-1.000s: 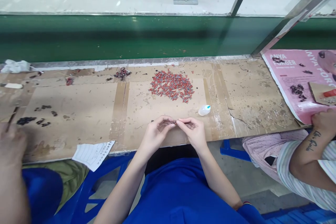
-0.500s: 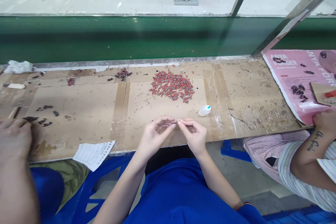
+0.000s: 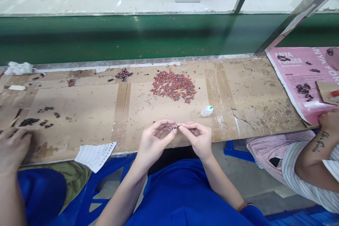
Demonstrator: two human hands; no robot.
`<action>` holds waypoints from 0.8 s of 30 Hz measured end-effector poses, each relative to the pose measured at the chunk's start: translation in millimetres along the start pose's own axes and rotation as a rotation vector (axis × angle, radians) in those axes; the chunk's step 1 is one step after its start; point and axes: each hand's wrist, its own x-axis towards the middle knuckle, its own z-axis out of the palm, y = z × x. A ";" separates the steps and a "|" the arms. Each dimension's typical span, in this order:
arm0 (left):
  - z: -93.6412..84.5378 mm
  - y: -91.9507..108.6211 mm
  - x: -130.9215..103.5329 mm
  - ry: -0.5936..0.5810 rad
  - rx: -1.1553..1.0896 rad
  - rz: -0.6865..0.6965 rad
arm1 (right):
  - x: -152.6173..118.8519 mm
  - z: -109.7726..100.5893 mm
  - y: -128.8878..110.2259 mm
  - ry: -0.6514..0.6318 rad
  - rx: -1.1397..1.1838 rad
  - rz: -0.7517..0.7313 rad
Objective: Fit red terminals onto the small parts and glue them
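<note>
Just below center, a left hand (image 3: 156,142) and a right hand (image 3: 198,139), nearly touching, pinch a small dark piece (image 3: 176,127) between them. Above lies a pile of red parts (image 3: 173,86); at the right edge, a pink sheet (image 3: 304,70) reads "ANYA FORGER."

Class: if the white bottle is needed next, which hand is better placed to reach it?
Likely the right hand: the white bottle is just beyond it; the left hand is farther away. Both pinch a small piece.
</note>
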 end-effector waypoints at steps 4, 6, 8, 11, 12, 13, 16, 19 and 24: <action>2.7 1.0 -0.9 0.049 -0.048 -0.054 | 0.3 -4.3 -2.0 -0.054 0.002 0.072; 4.2 2.4 -2.1 0.065 -0.075 -0.091 | -1.2 -5.4 -2.8 -0.061 -0.046 0.064; 5.7 4.7 -3.8 0.076 -0.102 -0.120 | -3.1 -5.3 -3.1 -0.061 -0.092 0.023; 7.9 7.6 -6.6 0.096 -0.131 -0.129 | -5.2 -3.7 -1.3 -0.048 -0.107 -0.047; 8.5 7.8 -7.4 0.105 -0.129 -0.123 | -5.5 -3.0 0.1 -0.037 -0.093 -0.053; 9.0 7.6 -8.0 0.116 -0.121 -0.113 | -5.5 -2.2 1.9 -0.025 -0.074 -0.050; 10.2 2.8 -8.5 0.144 -0.082 -0.068 | -4.5 -0.4 7.9 0.015 -0.021 -0.026; 14.6 -7.5 -6.0 0.149 -0.060 -0.019 | -1.9 -0.5 12.9 0.039 -0.024 -0.037; 36.4 -26.9 0.3 0.122 -0.058 0.089 | -1.4 -10.7 16.0 0.107 -0.172 -0.133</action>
